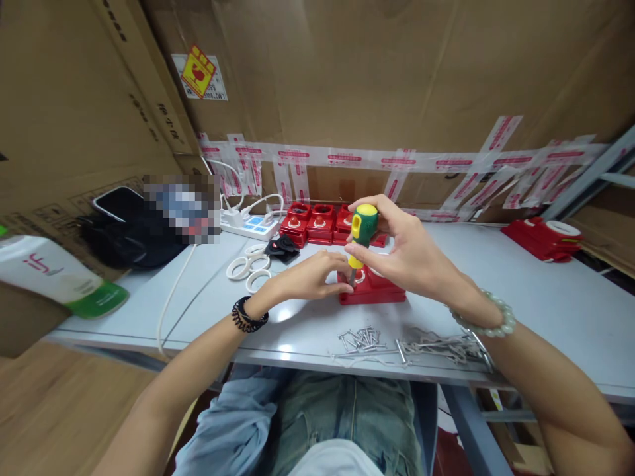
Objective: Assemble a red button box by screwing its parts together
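Observation:
My right hand is wrapped round the yellow and green handle of a screwdriver, which stands nearly upright with its tip down at a red plastic housing. The housing lies on the table below both hands, partly covered by them. At its left corner, the fingers of my left hand are bent and pinched together close to the screwdriver's tip. Whatever they hold there is too small or hidden to make out. Closer to me lies a small pile of silver screws.
Several red housings line the back beside a white power strip. White rings lie left, near a black piece. Metal rods with string are along the front edge. Another red unit sits far right; a bottle stands left.

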{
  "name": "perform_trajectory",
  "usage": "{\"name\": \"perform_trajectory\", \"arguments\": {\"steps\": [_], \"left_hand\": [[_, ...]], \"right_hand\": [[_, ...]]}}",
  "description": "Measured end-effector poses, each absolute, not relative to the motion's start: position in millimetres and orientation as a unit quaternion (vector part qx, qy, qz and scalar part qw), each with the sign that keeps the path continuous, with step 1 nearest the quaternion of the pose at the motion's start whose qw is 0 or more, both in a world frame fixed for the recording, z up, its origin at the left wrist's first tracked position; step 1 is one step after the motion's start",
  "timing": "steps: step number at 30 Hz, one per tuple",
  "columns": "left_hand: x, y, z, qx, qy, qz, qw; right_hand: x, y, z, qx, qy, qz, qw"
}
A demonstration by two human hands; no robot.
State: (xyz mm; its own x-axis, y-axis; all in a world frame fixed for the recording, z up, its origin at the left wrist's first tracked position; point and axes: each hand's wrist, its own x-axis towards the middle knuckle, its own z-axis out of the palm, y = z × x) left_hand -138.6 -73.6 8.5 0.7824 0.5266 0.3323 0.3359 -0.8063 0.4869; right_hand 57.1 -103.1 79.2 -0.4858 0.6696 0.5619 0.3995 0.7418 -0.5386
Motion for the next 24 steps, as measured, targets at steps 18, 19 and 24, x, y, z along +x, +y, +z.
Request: {"name": "perform_trajectory", "arguments": {"steps": [18, 19, 24], "left_hand": [[-138.0, -77.8, 10.7, 0.917, 0.273, 0.225, 0.183], [-138.9, -77.6, 12.1, 0.914, 0.274, 0.232, 0.190], [-141.1, -84.0, 20.1, 0.907, 0.262, 0.251, 0.215]], "right_hand": [[61.6, -105.2, 89.3, -0.299, -0.827, 0.216, 0.424], [62.8, -105.5, 91.3, -0.300, -0.823, 0.213, 0.433], [74.6, -109.7, 106.0, -0.307, -0.784, 0.178, 0.509]]}}
